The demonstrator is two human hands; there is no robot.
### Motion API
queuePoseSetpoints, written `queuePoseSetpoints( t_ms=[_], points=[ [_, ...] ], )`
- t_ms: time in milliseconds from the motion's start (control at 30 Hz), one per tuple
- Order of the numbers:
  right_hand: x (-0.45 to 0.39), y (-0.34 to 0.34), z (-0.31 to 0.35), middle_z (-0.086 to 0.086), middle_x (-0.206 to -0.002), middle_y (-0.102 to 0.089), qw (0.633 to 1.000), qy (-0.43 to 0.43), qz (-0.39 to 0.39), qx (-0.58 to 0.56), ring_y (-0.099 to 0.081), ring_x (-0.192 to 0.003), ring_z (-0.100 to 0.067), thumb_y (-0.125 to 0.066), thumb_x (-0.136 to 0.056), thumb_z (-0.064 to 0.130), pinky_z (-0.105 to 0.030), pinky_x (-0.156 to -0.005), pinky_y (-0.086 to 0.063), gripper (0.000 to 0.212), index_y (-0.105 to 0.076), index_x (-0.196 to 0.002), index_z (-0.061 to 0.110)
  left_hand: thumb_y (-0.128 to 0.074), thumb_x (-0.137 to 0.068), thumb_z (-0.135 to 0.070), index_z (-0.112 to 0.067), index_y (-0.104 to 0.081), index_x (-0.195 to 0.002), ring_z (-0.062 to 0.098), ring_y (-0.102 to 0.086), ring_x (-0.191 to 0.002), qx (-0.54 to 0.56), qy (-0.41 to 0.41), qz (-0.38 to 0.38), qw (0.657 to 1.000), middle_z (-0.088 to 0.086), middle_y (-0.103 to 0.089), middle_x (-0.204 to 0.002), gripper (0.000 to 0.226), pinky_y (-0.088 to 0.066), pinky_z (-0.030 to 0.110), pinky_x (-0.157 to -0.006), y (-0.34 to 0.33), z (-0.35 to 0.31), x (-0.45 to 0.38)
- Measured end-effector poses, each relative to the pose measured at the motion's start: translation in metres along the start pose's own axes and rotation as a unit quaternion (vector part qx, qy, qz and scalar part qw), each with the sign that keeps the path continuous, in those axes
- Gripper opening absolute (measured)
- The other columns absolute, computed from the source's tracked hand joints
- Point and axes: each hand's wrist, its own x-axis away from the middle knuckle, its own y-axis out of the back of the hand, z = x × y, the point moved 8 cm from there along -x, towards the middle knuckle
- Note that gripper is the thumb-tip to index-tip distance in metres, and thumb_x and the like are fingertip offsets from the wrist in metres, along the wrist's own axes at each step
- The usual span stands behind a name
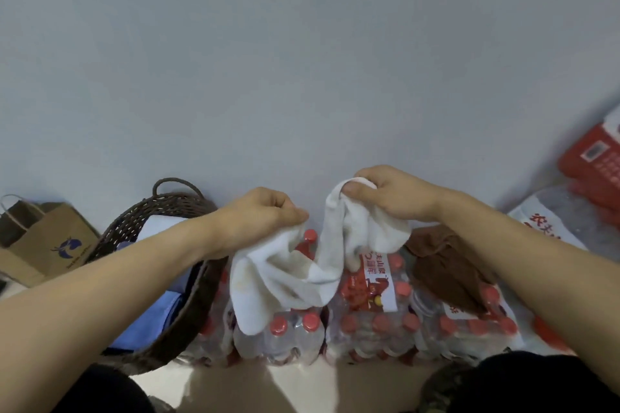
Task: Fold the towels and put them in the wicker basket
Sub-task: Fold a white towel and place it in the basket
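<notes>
Both of my bare forearms reach forward over shrink-wrapped packs of red-capped water bottles [369, 322]. My left hand [265, 214] pinches one end of a crumpled white cloth towel [295, 275]; my right hand [385, 191] clutches the other end, bunched under curled fingers, so it sags between them above the bottles. At left stands a dark woven wicker basket [188, 308] holding folded blue and white cloth. A brown towel [446, 268] lies on the packs at right.

Red Chinese characters, partly readable, mark the bottle pack label [377, 282].
</notes>
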Motion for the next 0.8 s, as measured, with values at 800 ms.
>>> queuePoseSetpoints(
  t_ms=[800],
  points=[
    [0.034, 0.008, -0.036, -0.019, -0.129, -0.063, 0.922, -0.055, 0.17, -0.343, -0.062, -0.117, -0.032, -0.064, -0.089, 0.005, -0.04, -0.094, -0.053, 0.04, -0.058, -0.128, -0.001, -0.055, -0.096, -0.043, -0.004, -0.054, -0.072, 0.014, -0.043, -0.061, 0.06, -0.17, -0.227, 0.957, 0.0, -0.048, -0.063, 0.046, -0.037, 0.032, -0.062, 0.007, -0.058, 0.004]
  ],
)
